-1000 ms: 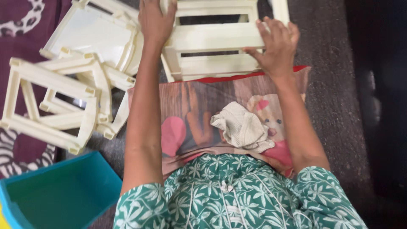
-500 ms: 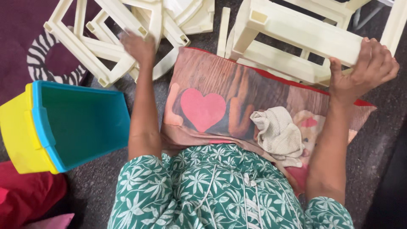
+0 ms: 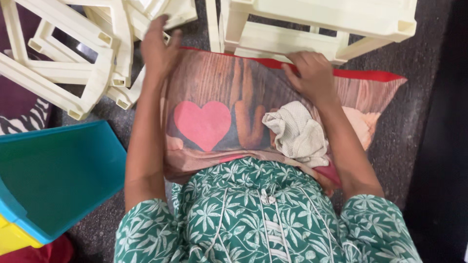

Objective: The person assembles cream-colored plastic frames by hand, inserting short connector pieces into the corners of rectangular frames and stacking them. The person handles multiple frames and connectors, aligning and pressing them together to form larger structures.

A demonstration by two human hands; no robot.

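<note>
A printed cushion (image 3: 214, 97) with a red heart lies across my lap, its red edge facing away from me. My left hand (image 3: 158, 48) rests on its far left corner, fingers spread, beside a pile of cream plastic frames (image 3: 73, 63). My right hand (image 3: 312, 73) presses flat on the cushion's far edge, just below a cream plastic rack (image 3: 321, 24). A crumpled off-white cloth (image 3: 297, 134) sits on the cushion near my right wrist. Neither hand grips anything that I can see.
A teal plastic bin (image 3: 58, 170) with a yellow side stands at my left. The floor (image 3: 414, 122) is dark and speckled. A purple patterned fabric (image 3: 24, 117) lies at the far left. My green leaf-print top fills the bottom.
My right hand has come down from the cream rack onto the cushion's far edge. My left hand has dropped from the frames to the cushion's corner. The view has shifted.
</note>
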